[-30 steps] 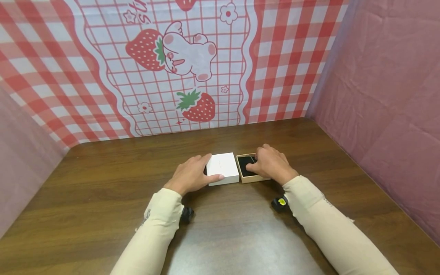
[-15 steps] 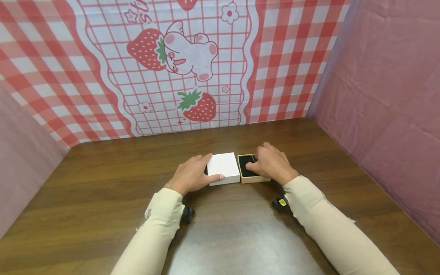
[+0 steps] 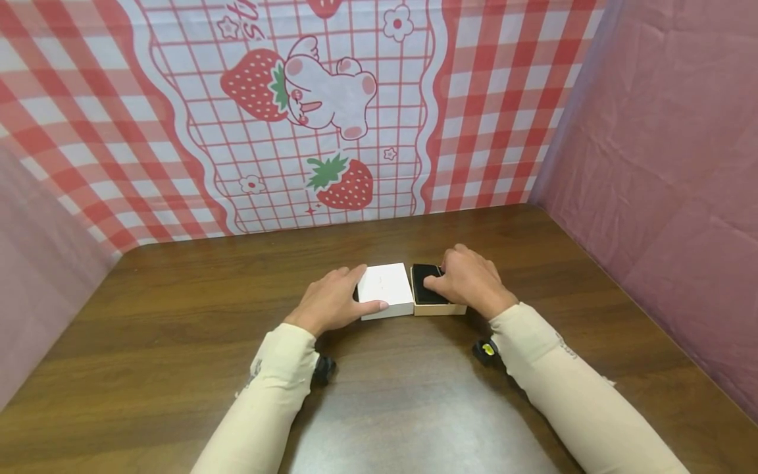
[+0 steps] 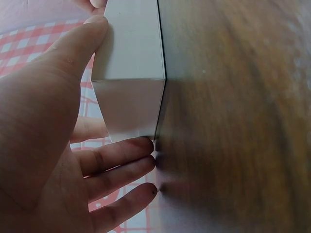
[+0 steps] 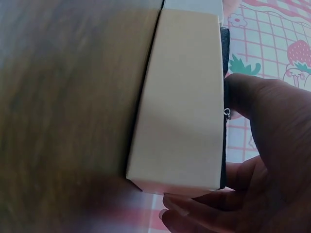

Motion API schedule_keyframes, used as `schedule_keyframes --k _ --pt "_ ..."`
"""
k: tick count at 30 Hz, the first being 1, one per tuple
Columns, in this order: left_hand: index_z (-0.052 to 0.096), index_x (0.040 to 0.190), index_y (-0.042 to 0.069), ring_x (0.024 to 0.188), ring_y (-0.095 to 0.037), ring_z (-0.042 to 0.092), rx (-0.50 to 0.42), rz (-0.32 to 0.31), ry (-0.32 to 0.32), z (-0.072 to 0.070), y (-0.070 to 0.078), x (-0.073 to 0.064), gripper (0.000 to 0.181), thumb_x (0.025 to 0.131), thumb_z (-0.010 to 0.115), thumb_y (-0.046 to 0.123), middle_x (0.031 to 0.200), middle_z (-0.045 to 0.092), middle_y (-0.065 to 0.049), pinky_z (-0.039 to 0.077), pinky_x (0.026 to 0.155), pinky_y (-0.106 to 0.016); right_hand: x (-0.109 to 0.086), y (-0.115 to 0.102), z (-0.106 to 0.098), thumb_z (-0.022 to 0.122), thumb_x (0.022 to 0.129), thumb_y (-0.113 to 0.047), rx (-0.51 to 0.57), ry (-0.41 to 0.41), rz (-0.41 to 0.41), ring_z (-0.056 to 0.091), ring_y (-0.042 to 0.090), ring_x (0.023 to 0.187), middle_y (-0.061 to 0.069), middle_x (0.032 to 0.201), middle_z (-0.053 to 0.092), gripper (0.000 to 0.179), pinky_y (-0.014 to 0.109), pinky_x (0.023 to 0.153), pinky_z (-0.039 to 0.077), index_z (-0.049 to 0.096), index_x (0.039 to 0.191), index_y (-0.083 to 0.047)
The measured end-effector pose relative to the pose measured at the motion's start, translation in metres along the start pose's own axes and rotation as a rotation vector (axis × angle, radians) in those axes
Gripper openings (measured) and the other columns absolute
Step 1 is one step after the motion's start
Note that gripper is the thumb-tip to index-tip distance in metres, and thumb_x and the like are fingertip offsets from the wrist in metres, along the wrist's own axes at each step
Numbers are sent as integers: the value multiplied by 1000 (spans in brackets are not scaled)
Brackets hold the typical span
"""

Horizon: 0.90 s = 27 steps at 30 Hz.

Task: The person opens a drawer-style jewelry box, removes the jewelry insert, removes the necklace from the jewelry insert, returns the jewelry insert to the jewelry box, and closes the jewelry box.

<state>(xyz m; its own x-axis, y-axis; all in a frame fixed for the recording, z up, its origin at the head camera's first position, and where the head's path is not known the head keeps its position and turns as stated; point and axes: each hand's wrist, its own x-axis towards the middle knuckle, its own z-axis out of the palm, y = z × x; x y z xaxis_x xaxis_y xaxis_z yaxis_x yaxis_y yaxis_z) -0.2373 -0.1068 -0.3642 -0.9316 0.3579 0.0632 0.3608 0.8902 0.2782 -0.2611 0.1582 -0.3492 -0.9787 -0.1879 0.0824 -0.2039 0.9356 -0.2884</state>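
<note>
A square white box lid [image 3: 385,283] with faint print on top sits on the table. My left hand [image 3: 331,299] holds it at its left end, thumb along the near edge. Right beside it stands an open tan box [image 3: 439,310]. My right hand [image 3: 470,280] pinches a black padded insert [image 3: 422,289], whose left part now shows above the box's rim. In the right wrist view, the insert's dark edge [image 5: 225,53] stands out past the tan wall under my thumb. A small silver chain link [image 5: 227,113] shows there; the rest of the chain is hidden.
The brown wooden table [image 3: 207,342] carries both box parts near its middle. Behind it hangs a red-and-white checked cloth [image 3: 491,112] with strawberries. Pink cloth [image 3: 669,164] walls the right side, and more hangs at the left.
The black insert has risen at its left side from inside the tan box to above its rim, in my right hand's pinch. My left hand stays on the white lid.
</note>
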Motion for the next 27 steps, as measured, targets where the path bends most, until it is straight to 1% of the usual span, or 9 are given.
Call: schedule_keyframes --k 6,9,11,16,20,27 --pt "41 153 12 122 -29 55 -7 -10 -6 -1 0 0 93 84 63 71 137 57 -15 46 98 -49 0 0 -2 69 83 -44 -13 7 0 54 26 81 8 96 57 42 48 69 49 66 96 -4" --pt "41 153 13 122 -29 55 -6 -7 -5 -1 0 0 93 84 63 71 137 57 -15 47 97 -49 0 -1 -3 68 83 -45 -15 12 1 54 25 80 8 95 57 42 47 67 49 66 94 -4" --pt "42 153 13 121 -29 56 -6 -2 -2 -1 0 0 93 84 63 71 136 58 -15 47 97 -49 0 0 -3 68 83 -44 -15 14 2 53 25 80 8 94 57 40 46 66 48 66 91 -5" --pt "42 153 13 120 -30 56 -13 5 1 -1 -1 -1 91 86 62 71 135 58 -15 47 96 -50 1 -1 -4 66 83 -43 -13 23 5 50 24 76 8 90 55 35 42 60 42 62 79 -9" --pt "43 152 14 121 -30 56 -25 2 5 -1 -2 -1 86 89 59 69 135 58 -15 47 96 -51 1 -1 -4 66 83 -43 -6 34 2 50 24 75 8 90 54 34 41 59 41 62 75 -10" --pt "46 151 15 113 -29 58 -43 -11 24 -2 -1 -2 77 93 55 66 127 59 -14 49 92 -50 1 -2 -6 65 82 -41 -7 47 -6 48 23 74 9 89 53 34 39 56 39 59 69 -10"
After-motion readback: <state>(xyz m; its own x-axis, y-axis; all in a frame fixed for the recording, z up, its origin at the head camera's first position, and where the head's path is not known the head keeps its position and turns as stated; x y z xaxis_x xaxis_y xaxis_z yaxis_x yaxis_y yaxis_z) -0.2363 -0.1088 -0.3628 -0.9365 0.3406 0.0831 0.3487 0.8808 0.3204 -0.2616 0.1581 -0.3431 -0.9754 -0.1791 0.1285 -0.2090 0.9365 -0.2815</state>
